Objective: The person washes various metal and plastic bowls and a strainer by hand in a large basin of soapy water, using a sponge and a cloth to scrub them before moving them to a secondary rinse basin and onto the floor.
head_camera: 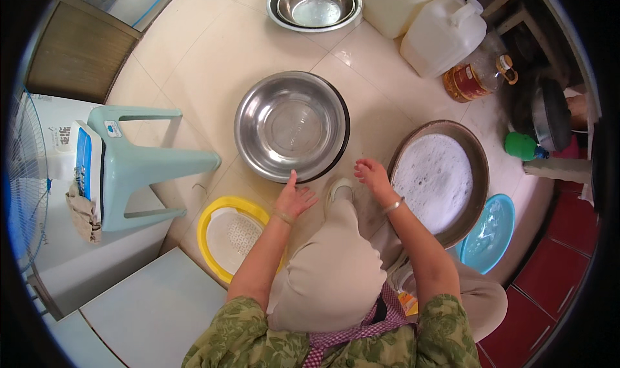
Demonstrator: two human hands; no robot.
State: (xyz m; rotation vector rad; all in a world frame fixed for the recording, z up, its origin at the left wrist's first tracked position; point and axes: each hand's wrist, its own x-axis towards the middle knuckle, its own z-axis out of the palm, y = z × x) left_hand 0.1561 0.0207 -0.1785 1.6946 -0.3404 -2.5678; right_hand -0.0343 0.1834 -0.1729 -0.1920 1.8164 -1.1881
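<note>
My left hand (294, 201) is spread with nothing in it. Its thumb tip overlaps the near rim of a stainless steel basin (293, 125); I cannot tell if they touch. This basin lies on the floor before me, with a dark rim beneath its right side. To the right, my right hand (374, 178) hangs with bent fingers and holds nothing, a bangle at its wrist. Beside it is a wide brown-rimmed basin (477, 167) of foamy white suds (431, 184). Left of my left forearm sits a yellow basin (207, 222) containing a white perforated strainer (237, 234).
Nested metal bowls (315, 4) stand on the far tiles. White plastic jugs (443, 33) and an oil bottle (470, 82) line the far right. A light-green stool (145, 167) lies at left near a fan (26, 188). A turquoise basin (489, 234) is beside red cabinets (547, 271).
</note>
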